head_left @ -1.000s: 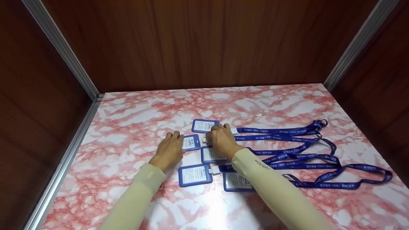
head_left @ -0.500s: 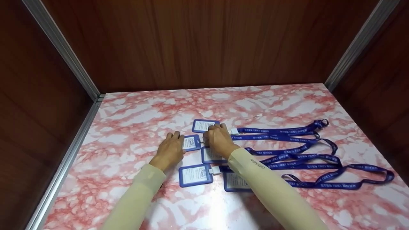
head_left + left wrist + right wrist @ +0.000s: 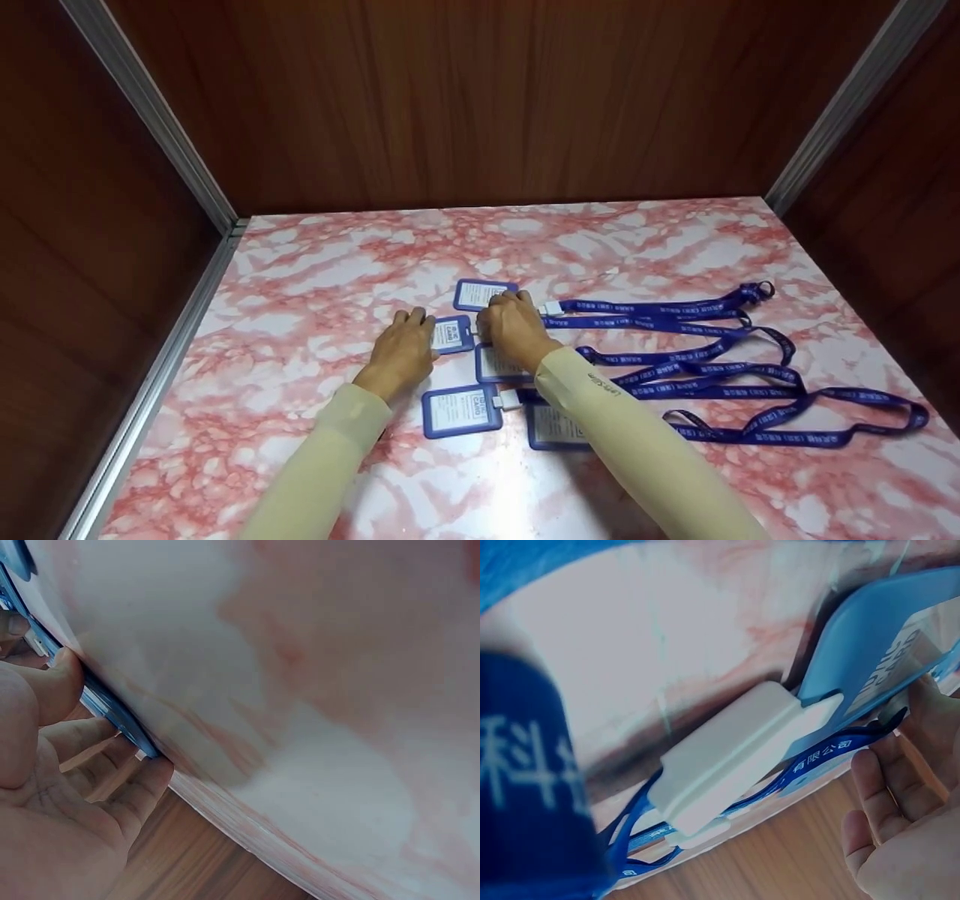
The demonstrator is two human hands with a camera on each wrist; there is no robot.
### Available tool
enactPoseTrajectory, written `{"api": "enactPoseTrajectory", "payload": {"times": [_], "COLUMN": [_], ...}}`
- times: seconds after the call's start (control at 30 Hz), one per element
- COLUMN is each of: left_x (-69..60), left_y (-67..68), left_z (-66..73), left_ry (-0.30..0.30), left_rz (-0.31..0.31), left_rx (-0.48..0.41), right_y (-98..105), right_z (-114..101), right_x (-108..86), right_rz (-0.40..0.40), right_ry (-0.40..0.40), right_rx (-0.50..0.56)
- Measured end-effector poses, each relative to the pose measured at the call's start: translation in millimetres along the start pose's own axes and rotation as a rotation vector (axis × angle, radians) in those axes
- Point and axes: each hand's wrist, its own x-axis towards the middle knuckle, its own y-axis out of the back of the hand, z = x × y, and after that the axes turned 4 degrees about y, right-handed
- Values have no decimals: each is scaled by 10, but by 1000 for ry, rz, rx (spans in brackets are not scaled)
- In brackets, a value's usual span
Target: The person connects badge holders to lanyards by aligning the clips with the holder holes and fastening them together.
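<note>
My left hand (image 3: 399,351) grips a blue-framed ID badge holder (image 3: 451,334) lying on the table. In the left wrist view, thumb and fingertips hold opposite edges of this badge holder (image 3: 124,718). Close to its slotted end, my right hand (image 3: 514,330) pinches the end of a blue lanyard (image 3: 821,757); in the right wrist view the fingers partly cover its small clip. Whether the clip is hooked into the slot cannot be made out. Another badge holder (image 3: 491,364) lies partly under the right hand, and a white connector (image 3: 735,750) shows large in the right wrist view.
A badge holder (image 3: 480,295) lies beyond the hands; two more, one at the near left (image 3: 462,411) and one under the right sleeve (image 3: 555,426), lie nearer. Blue lanyard straps (image 3: 720,391) spread rightward, overlapping. Brown panels (image 3: 480,105) wall the marbled table (image 3: 315,262).
My right hand has moved slightly left, bringing the lanyard end up to the badge holder's slotted end. The left hand keeps its grip, almost unmoved. The other badges stay put.
</note>
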Motion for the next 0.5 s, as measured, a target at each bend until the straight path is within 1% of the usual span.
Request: {"api": "enactPoseTrajectory", "payload": {"times": [0.17,0.3,0.4,0.5], "left_x": [-2,-8,-7,-6], "left_y": [-2,-11,-12,-6], "left_z": [6,-1,-1,2], "left_ry": [-14,-25,-18,-6], "left_rz": [12,22,19,12], "left_rx": [7,13,10,3], "right_y": [-9,-27,-49,-76], "right_z": [-9,-17,-17,-12], "right_x": [-9,-17,-12,2], "right_rz": [19,43,60,95], "right_ry": [7,29,41,67], "right_rx": [23,40,40,50]}}
